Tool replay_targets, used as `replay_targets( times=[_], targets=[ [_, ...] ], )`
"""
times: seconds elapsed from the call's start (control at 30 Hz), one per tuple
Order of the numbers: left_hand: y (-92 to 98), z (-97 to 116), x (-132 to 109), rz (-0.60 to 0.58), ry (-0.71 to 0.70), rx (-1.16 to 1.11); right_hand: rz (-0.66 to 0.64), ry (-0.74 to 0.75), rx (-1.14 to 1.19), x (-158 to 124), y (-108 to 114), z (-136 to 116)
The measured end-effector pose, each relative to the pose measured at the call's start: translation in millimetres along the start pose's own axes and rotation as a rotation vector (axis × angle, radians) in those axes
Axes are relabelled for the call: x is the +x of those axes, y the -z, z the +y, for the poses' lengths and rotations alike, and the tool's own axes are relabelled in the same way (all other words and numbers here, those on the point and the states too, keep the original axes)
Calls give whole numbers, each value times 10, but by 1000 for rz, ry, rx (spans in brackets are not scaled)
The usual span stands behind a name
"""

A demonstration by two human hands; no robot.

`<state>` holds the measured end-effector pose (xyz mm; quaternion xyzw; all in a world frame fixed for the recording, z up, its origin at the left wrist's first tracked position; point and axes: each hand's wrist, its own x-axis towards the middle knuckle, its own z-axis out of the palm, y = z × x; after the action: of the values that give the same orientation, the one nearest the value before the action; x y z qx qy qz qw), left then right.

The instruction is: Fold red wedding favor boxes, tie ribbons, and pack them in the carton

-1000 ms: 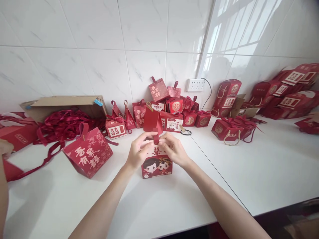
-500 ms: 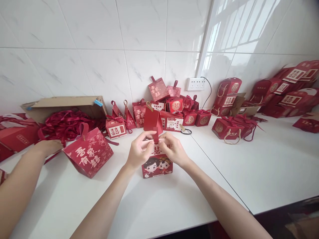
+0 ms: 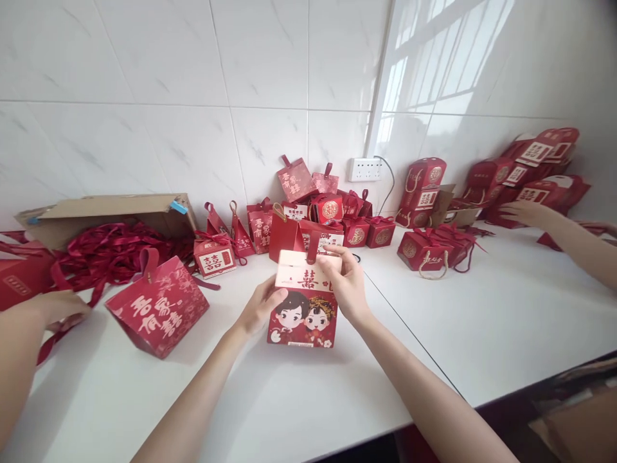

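A red and cream gift box (image 3: 303, 321) with a cartoon couple on its front is between my two hands. My left hand (image 3: 263, 302) grips its left side, thumb on the front face. With my right hand (image 3: 348, 278) I hold its upper right corner, fingers close to the strap handle (image 3: 313, 245) at the top. A larger red gift box (image 3: 161, 305) with white characters stands to the left, its loop handle upright. Directly behind the held box is a plain red peaked box (image 3: 284, 235).
A cardboard carton (image 3: 110, 212) of dark red ribbons (image 3: 116, 247) lies at the left. Small red boxes (image 3: 357, 233) crowd the wall below a power strip (image 3: 365, 170). Other people's hands reach in, one at the left (image 3: 60, 307), one at the right (image 3: 530, 212).
My hands have come off the pinched strap at the top; the left has dropped to the box's side. The box looks raised and closer. At the right, another person's arm has reached further in.
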<state>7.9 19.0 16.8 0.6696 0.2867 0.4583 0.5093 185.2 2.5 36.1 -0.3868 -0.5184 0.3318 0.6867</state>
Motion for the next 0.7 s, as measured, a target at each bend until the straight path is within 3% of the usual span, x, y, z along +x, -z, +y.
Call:
replay_targets(
  times=[0.07, 0.23, 0.5, 0.7],
  targets=[
    [-39, -4, -5, -5, 46, 3, 42, -33, 77, 20, 21, -23],
    [-151, 96, -57, 144, -4, -99, 25, -107, 197, -12, 33, -121],
    [-196, 228, -122, 139, -190, -32, 18, -38, 104, -110, 72, -278],
    [-205, 223, -131, 130, -224, -4, 23, -17, 77, -121, 71, -303]
  ],
)
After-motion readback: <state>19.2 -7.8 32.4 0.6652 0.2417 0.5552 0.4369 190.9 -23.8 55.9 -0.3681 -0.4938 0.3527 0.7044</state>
